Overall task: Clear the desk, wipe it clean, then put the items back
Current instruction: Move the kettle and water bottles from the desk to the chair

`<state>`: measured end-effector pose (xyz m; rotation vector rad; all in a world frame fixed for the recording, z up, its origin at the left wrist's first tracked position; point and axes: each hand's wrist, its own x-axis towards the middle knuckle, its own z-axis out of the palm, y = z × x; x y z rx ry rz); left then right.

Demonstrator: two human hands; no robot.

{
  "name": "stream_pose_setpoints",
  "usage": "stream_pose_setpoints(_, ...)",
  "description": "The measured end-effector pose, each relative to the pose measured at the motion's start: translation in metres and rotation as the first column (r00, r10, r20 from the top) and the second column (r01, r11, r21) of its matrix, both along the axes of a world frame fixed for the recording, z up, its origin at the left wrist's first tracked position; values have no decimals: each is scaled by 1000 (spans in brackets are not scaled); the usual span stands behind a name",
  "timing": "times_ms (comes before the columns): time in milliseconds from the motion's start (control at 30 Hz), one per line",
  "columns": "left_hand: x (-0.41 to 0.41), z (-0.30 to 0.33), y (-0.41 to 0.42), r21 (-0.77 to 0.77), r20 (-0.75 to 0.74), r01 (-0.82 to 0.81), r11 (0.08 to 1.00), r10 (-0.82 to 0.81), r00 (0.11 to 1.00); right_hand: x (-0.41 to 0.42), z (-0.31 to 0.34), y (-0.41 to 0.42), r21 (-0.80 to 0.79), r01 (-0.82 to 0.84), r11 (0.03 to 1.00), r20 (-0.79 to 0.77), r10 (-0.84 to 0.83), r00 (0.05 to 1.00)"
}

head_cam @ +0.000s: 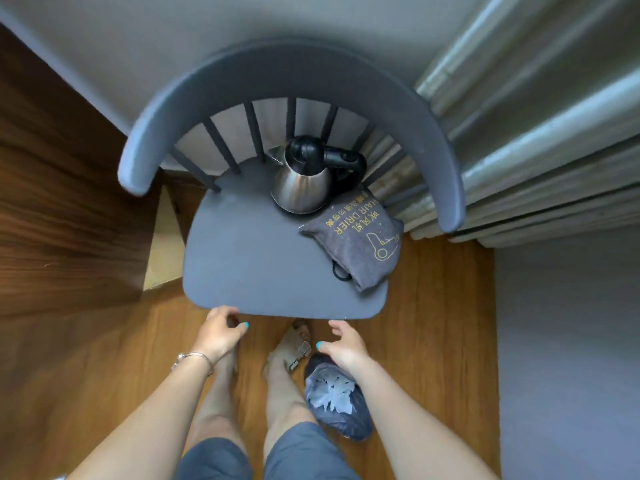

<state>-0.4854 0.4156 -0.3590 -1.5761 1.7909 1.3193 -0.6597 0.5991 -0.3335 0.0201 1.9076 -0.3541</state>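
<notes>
A grey chair (249,258) with a curved spindle back stands in front of me. On its seat, at the back, sits a steel electric kettle (301,183) with a black lid and handle. Beside it on the right lies a grey hair drier bag (360,240) with yellow print. My left hand (221,332) hovers at the seat's front left edge, fingers curled and apart, holding nothing. My right hand (344,344) is just below the front right edge, open and empty.
The dark wooden desk (62,188) runs along the left, touching the chair's side. A small bin lined with a bag and holding white paper (334,398) stands on the wood floor by my right leg. Curtains (540,140) hang at the right, behind the chair.
</notes>
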Motion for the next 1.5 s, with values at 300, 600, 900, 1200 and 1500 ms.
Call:
stream_pose_setpoints(300, 95, 67, 48, 170, 0, -162, 972, 165, 986, 95, 48, -34, 1, -469, 883, -46, 469, 882)
stream_pose_setpoints(600, 228, 107, 69, 70, 93, -204, 976, 197, 976, 228, 89, -50, -23, -757, 653, -122, 750, 651)
stream_pose_setpoints(900, 403, 148, 93, -76, 90, -423, 903, 429, 899, 381, 137, -100, -83, -937, 340, -194, 916, 350)
stream_pose_setpoints(1200, 470, 221, 5, -347, -107, -566, 748, 568, 816, 470, 208, -209, -180, -971, 159, -449, 865, 225)
stream_pose_setpoints(1500, 493, 326, -167, -616, -333, -600, 510, 522, 785, 535, 302, -371, -482, -862, 154, -595, 665, 452)
